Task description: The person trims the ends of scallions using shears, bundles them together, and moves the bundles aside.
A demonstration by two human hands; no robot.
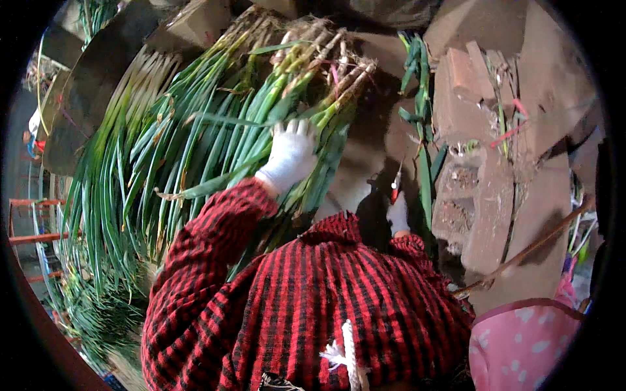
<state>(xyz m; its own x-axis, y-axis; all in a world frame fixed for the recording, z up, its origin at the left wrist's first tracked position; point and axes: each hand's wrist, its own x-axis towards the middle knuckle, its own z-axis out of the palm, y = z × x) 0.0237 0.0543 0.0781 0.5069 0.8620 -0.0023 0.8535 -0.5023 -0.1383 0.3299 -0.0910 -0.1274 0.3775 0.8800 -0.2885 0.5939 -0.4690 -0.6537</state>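
A wide spread of long green onions (pixel 215 137) lies at left and centre, pale root ends at the far side and green leaves toward me. My left hand (pixel 290 156), in a white glove, rests on the leaves of the rightmost bunch with its fingers apart. One loose yellow-tipped leaf (pixel 208 189) runs up to this hand's wrist. To the right, my gloved right hand (pixel 398 215) is closed round the red handle of a small knife (pixel 396 186). Its narrow blade points away from me. The right fingers are partly hidden.
Loose green leaves (pixel 422 130) lie right of the knife. Beyond them are a brick (pixel 464 72) and worn wooden boards (pixel 499 202). A thin stick (pixel 528 254) slants across the right side. Pink spotted cloth (pixel 521 342) is at lower right, a red metal frame (pixel 39 238) at far left.
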